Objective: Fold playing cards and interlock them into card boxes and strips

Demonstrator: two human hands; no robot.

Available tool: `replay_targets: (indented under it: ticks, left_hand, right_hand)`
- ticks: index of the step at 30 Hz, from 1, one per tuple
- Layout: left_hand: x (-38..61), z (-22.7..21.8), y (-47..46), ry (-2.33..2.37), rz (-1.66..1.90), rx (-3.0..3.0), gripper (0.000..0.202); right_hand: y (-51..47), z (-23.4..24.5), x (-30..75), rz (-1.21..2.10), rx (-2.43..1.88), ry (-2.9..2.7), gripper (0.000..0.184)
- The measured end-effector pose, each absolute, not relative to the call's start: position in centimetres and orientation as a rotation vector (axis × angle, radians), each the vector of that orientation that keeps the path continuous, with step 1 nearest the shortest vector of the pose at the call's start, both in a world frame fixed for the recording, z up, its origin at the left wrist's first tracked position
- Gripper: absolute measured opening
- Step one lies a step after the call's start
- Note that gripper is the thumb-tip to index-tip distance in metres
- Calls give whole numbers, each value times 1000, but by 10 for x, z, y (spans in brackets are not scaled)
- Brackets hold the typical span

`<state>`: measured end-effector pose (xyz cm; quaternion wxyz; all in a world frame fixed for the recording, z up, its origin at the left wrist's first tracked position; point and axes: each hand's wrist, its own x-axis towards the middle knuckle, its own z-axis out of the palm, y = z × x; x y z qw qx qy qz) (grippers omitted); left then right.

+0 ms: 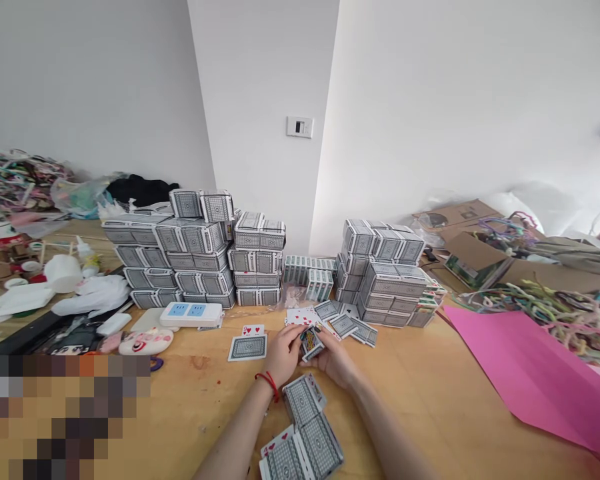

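Observation:
Between my two hands, near the middle of the table, is a playing card (311,343) with a picture face showing. My left hand (284,353), red cord on its wrist, has its fingers closed at the card's left side. My right hand (334,360) grips it from the right. Whether more cards lie beneath is hidden. Just beyond my hands, loose playing cards (343,325) lie spread, some face up. A face-down card (248,347) overlaps a nine of hearts (253,330) on the left. Nearer me sit joined card blocks (320,440), a four of hearts (275,445) sticking out.
Tall stacks of card blocks stand on the left (200,263) and right (390,293), with small card boxes (320,283) between. A white power strip (192,313) lies at left. Pink paper (525,380), bundled yarn-like strands (540,313) and a cardboard box (500,267) occupy the right.

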<state>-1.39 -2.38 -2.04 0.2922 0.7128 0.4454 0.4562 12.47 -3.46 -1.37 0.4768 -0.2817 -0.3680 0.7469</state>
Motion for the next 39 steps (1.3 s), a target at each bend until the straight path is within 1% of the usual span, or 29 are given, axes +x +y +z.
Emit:
replay_targets:
  ticks: [3,8,16,21,25,29,35,39]
  left_hand:
    - [-12,-20,-25,1189,1209,1921,35]
    - [-11,-21,-25,1213,1215,1932,30]
    - [-12,-22,-26,1390,1253,1951,25]
    - [-15,-20,-25,1521,1359,1927,21]
    - [-20,-20,-21,1567,1461,1796,22]
    - [-22,-22,-18,1589,1516,1836,17]
    - [-18,-27,-18,1602,1486,1937,13]
    - [-19,-28,-17,1629,1540,1794,12]
  right_hand:
    - [-33,-17,123,1816,-712,-885,29]
    - [-30,-21,121,1856,-788,-881,35]
    - [-30,-17,121,1867,-751,-871,29]
    - [-30,-16,121,1843,-693,-858,27]
    - [-30,-17,122,1785,-687,-799,22]
    - [-31,-16,124,1727,-637,-753,17]
    - [-34,-14,130,1766,-598,-754,18]
    - [-33,-15,136,1794,-555,-745,18]
